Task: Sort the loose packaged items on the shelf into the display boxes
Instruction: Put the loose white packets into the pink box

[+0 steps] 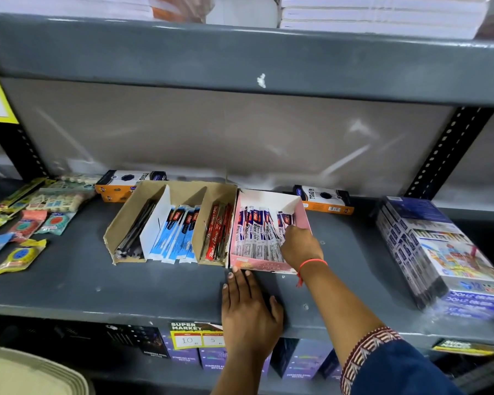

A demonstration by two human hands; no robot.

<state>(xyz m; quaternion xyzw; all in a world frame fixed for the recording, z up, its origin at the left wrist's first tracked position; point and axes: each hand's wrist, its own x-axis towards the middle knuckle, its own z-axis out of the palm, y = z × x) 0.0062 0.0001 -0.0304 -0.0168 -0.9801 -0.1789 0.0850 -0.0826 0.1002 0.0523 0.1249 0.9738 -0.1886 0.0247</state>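
Observation:
A pink display box stands mid-shelf, filled with white and purple pen packets. My right hand reaches into its right side, fingers closed around the packets there. My left hand lies flat on the grey shelf, fingertips touching the pink box's front edge. Left of it stand a brown box of red pen packets, blue and white packets beside a white divider, and a brown box of black pens.
Loose small coloured packets lie scattered at the shelf's left end. Two orange and black boxes sit at the back. A wrapped stack of blue crayon boxes fills the right end. Price tags hang on the front edge.

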